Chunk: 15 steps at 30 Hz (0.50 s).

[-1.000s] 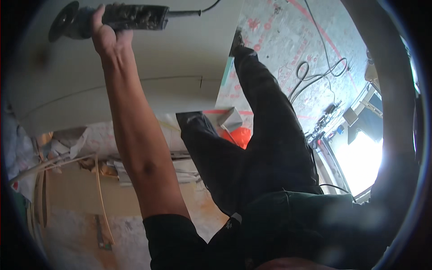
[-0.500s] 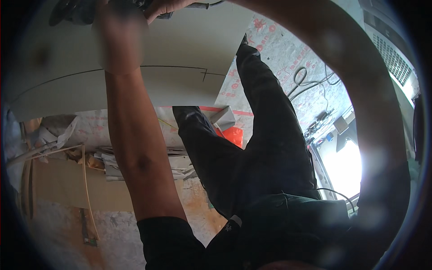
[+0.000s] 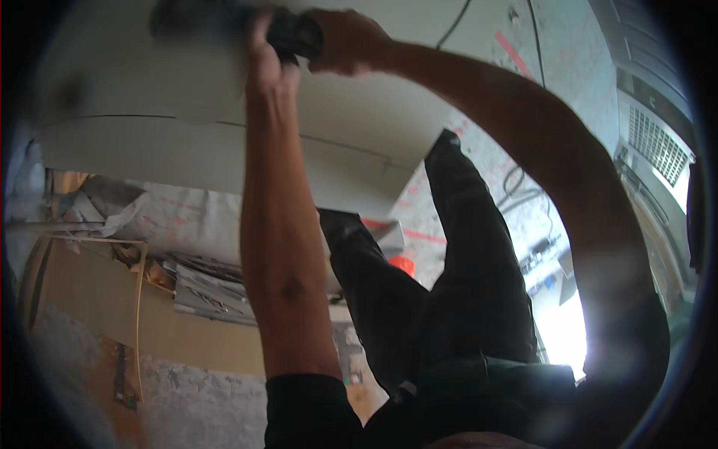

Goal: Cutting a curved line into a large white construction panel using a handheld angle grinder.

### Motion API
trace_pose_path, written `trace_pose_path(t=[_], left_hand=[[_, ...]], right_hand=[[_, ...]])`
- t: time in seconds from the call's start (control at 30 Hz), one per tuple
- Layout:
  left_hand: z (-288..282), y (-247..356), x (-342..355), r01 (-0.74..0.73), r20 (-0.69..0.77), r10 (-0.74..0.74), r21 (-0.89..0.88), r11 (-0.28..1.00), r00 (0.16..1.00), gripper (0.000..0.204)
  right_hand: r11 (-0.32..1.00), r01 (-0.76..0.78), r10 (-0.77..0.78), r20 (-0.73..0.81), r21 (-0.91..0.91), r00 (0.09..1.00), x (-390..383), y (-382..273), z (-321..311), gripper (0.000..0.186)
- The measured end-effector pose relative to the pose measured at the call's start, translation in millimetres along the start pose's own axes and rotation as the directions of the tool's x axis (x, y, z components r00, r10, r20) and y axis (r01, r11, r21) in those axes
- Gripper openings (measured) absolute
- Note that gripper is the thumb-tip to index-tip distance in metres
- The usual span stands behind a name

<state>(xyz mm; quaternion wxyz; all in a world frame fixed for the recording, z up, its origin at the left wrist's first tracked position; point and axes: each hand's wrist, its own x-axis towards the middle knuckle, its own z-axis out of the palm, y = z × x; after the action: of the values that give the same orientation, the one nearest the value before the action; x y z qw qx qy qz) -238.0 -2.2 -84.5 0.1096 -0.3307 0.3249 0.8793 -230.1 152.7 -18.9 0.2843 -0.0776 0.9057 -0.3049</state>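
Observation:
At the upper left, a dark handheld power tool (image 3: 295,34) lies over a large pale board (image 3: 142,150). Motion blur and the picture's edge obscure its front end, so I cannot make out its exact kind. My left hand (image 3: 271,66) grips its middle, fingers partly blurred. On the rear end, my right hand (image 3: 350,41) is closed around the dark grip. A thin dark line (image 3: 336,144) runs across the board, below both hands, with a short cross mark near its right end.
Below the board's near edge stand my legs (image 3: 479,224) in dark trousers. A black cable (image 3: 453,25) crosses the board at the top. Sheet scraps (image 3: 213,292) and a thin wooden strip (image 3: 140,329) lie to the left. An orange-red object (image 3: 402,265) sits between my legs.
The power tool and both hands have come further into view, and my right hand now shows on the rear grip. My left arm appears further right; the whole view has shifted.

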Motion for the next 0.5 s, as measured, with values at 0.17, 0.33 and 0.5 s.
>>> trace_pose_path(t=[0.17,0.33,0.5], left_hand=[[22.3,4.2,-34.4,-0.173,0.013,0.173,0.081,0.982,0.985,0.024],[-53.2,15.1,-113.8,-0.304,0.518,0.613,0.853,-0.425,0.596,0.034],[-118.1,54.2,-155.4,0.01,-0.573,0.754,0.798,0.603,0.321,0.053]], right_hand=[[0.995,-0.098,0.098,0.02,0.014,0.995,5.3,-9.5,-11.2,0.066],[0.991,-0.131,0.131,-0.027,0.006,0.991,22.5,-12.1,-15.1,0.065],[0.987,-0.149,0.144,-0.079,-0.059,0.986,20.9,3.3,-13.4,0.072]])
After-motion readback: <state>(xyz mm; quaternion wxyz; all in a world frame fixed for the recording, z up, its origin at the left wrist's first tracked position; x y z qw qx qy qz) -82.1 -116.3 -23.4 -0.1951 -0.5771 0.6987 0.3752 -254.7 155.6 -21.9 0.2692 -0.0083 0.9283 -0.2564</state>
